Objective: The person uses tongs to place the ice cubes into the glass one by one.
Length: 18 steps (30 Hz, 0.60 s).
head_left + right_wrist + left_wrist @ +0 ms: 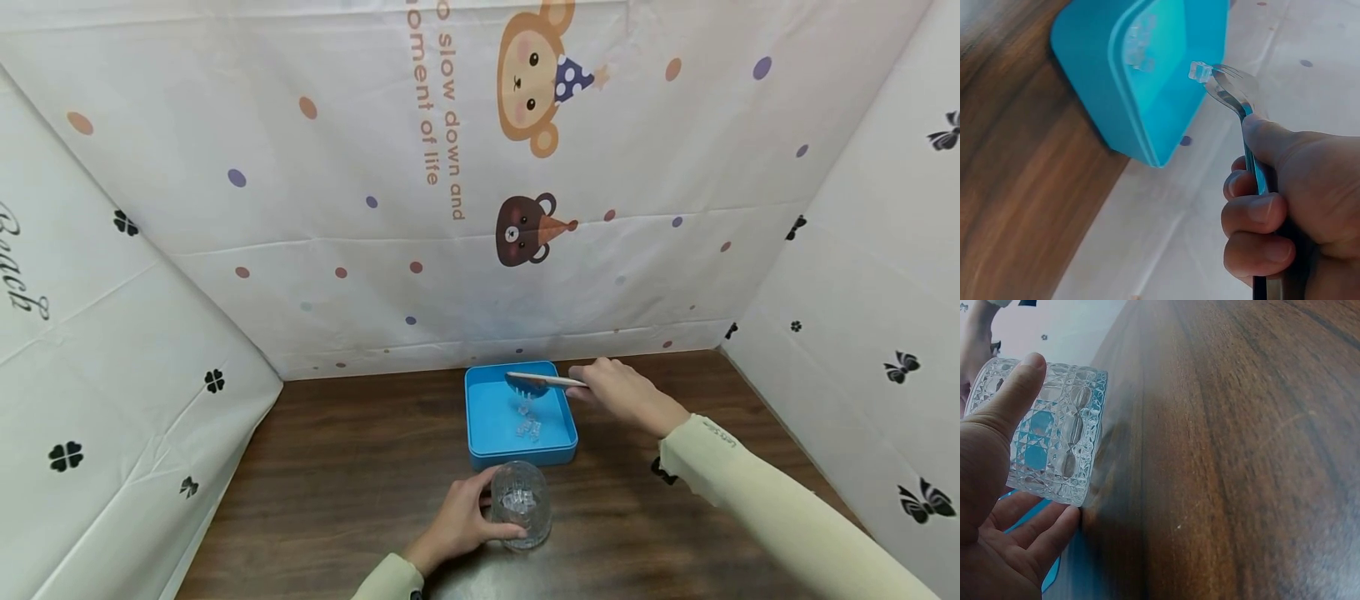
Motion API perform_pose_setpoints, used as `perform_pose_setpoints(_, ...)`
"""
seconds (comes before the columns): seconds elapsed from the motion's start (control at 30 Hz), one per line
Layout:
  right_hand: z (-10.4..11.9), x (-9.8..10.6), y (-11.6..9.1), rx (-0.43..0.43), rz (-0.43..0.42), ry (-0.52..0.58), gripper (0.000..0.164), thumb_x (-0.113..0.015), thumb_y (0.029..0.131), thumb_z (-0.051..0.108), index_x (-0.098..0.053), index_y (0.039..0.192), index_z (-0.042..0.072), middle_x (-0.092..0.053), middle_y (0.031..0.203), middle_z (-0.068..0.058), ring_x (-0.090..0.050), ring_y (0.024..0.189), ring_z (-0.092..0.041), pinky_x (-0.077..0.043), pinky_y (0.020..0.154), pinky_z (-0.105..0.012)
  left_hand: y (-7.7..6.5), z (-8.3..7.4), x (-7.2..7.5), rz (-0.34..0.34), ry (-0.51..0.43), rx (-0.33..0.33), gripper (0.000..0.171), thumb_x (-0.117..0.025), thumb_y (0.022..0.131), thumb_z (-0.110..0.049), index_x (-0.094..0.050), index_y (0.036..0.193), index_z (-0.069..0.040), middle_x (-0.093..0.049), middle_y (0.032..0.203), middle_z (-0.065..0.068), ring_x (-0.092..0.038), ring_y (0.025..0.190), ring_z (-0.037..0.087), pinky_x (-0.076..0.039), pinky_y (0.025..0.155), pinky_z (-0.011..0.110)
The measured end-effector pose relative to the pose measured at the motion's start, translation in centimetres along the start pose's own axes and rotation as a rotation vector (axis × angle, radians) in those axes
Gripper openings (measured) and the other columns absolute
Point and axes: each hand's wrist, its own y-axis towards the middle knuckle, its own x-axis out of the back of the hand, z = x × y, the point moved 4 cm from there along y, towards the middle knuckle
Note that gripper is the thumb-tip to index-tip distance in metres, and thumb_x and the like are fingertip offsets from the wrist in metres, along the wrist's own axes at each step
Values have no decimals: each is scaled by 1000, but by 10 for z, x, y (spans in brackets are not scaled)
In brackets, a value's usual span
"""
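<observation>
While left fingers [1052, 536] clasp a glass [1072, 437], right fingers [1254, 214] grip a fork [1229, 99] over the blue tray [487, 417].

A dark brown wood-grain tabletop [345, 467] meets, at its far edge, an upright white sheet [315, 42] printed with orange, red and purple dots [307, 107]. Turned sideways on it are a tan animal face [517, 79] in a dotted purple party hat [573, 81] and, below, a brown bear face [517, 231] in an orange cone hat [553, 229], beside orange lettering [452, 121] reading in part "slow down and." White side sheets flank the table, the left-hand sheet [112, 333] bearing black four-leaf clovers [66, 456], the right-hand sheet [847, 258] black bows [902, 367].
</observation>
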Motion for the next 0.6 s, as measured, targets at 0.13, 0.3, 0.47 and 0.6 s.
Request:
perform_pose_setpoints(0.13,3,10,-5,19,-34,-13,23,-69,101,27,-72,112,8,-59,76,5,-52,62,-12,-47,55,-29,0,1,0,-3,10,0,86,-91,76,-45,-56,144,-7,-68,126,10,-69,110,19,-58,84,21)
perform_pose_setpoints(0.3,6,19,-11,41,-73,-6,23,-69,100,27,-71,112,7,-60,76,5,-52,61,-10,-48,54,-28,-1,1,-1,-7,24,-9,86,-91,76,-46,-56,144,-7,-68,125,9,-68,110,18,-58,84,21)
perform_pose_setpoints(0.47,6,22,-14,49,-88,-2,23,-69,101,26,-71,112,6,-61,75,4,-51,58,-8,-46,52,-27,-1,0,0,-12,35,-14,86,-91,76,-46,-56,144,-7,-69,125,9,-68,110,17,-58,84,22)
perform_pose_setpoints(0.6,7,23,-17,55,-104,-9,16,-69,100,25,-70,104,9,-56,70,6,-48,54,-8,-42,49,-27,-1,1,0,-2,21,-7,85,-91,76,-46,-56,144,-8,-68,126,8,-68,110,17,-58,84,21)
